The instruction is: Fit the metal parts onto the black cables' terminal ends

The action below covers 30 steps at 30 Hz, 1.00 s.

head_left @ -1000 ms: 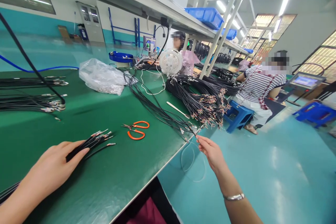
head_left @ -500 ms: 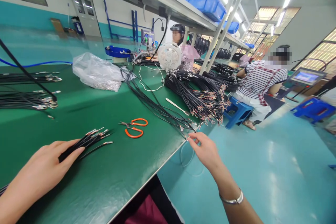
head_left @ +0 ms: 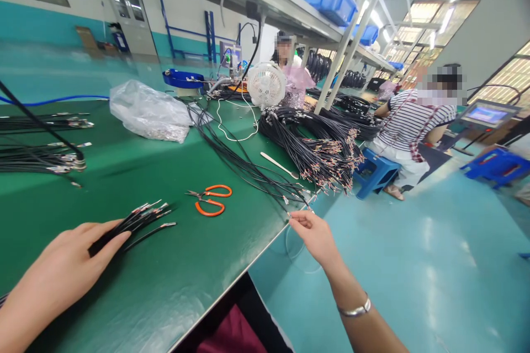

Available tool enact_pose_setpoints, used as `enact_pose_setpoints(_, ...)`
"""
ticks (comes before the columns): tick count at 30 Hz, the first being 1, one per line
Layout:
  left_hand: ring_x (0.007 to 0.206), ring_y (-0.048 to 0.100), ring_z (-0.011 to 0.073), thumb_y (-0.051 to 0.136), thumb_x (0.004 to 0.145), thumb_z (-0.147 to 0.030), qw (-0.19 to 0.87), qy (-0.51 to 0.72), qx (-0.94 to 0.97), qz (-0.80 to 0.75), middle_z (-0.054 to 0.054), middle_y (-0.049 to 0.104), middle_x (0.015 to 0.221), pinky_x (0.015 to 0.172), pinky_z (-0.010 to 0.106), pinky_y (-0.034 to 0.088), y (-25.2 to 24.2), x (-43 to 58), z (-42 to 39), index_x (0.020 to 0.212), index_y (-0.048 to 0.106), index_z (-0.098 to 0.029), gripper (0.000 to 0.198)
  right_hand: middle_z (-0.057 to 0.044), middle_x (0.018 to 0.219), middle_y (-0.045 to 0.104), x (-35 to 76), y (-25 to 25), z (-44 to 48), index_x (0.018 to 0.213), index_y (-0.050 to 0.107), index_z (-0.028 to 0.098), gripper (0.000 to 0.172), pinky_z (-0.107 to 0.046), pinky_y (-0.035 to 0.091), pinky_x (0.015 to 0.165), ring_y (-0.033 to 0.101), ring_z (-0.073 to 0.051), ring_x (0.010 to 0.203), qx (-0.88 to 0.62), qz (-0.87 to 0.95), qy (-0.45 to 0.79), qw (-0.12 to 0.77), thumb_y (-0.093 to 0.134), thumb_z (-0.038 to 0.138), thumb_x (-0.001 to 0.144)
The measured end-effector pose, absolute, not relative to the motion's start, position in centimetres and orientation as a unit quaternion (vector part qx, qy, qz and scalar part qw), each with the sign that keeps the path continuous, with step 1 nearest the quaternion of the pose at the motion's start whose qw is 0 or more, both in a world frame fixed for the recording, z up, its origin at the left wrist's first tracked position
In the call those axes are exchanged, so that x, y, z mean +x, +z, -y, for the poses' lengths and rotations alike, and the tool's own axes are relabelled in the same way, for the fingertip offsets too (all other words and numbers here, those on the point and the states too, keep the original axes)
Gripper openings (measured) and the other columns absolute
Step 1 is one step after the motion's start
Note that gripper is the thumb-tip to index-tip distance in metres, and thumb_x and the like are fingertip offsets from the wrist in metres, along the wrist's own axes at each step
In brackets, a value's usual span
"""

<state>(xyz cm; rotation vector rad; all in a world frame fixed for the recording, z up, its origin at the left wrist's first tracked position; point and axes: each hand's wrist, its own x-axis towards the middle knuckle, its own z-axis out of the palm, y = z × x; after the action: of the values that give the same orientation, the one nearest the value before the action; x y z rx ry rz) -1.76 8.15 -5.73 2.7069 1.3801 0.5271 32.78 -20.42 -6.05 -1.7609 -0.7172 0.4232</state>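
Note:
My left hand is wrapped round a bundle of black cables with stripped, light-tipped ends, low over the green table. One cable of the bundle sticks out apart from the others. At the table's right edge, my right hand pinches the end of a black cable between thumb and fingertips. That cable belongs to a loose group of black cables running back across the table. Orange-handled scissors lie between my hands, their blades pointing left.
Behind are a clear plastic bag, a white fan and a large heap of coiled cables. More cables lie at left. A person in stripes sits at right; another is behind the fan.
My right hand has moved slightly left along the table edge with the cable end. My left hand still holds its bundle. The view has shifted a little.

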Motion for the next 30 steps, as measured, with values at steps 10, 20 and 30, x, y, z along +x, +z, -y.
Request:
enact_pose_setpoints(10,0.096,0.054,0.0262,0.039,0.075,-0.056,0.057,0.133,0.880,-0.452,0.009,0.062,0.102,0.091,0.038,0.039,-4.4,-1.3,-6.9,0.106,0.061,-0.016,0.055,-0.003,0.075,0.066,31.9,-5.6,20.2,0.082,0.068,0.020,0.023,-0.031,0.046,0.069,0.059,-0.021,0.072,-0.697,0.271,0.212,0.629,0.070,0.038,0.068)
enact_pose_setpoints(20,0.095,0.054,0.0267,0.036,0.074,-0.057,0.075,0.139,0.874,-0.459,0.010,0.062,0.100,0.091,0.039,0.039,-3.4,-0.7,-6.0,0.106,0.061,-0.014,0.059,-0.002,0.070,0.061,30.7,-5.1,19.2,0.082,0.068,0.016,0.026,-0.025,0.043,0.062,0.054,-0.015,0.067,-0.573,0.205,0.320,0.726,0.078,0.033,0.064)
enact_pose_setpoints(30,0.095,0.054,0.0259,0.036,0.074,-0.053,0.090,0.141,0.875,-0.454,0.011,0.062,0.100,0.091,0.038,0.039,-2.2,-0.3,-5.0,0.107,0.061,-0.013,0.058,0.000,0.074,0.060,29.8,-3.5,17.5,0.082,0.069,0.018,0.027,-0.021,0.043,0.061,0.053,-0.011,0.066,-0.434,0.152,0.414,0.785,0.082,0.024,0.059)
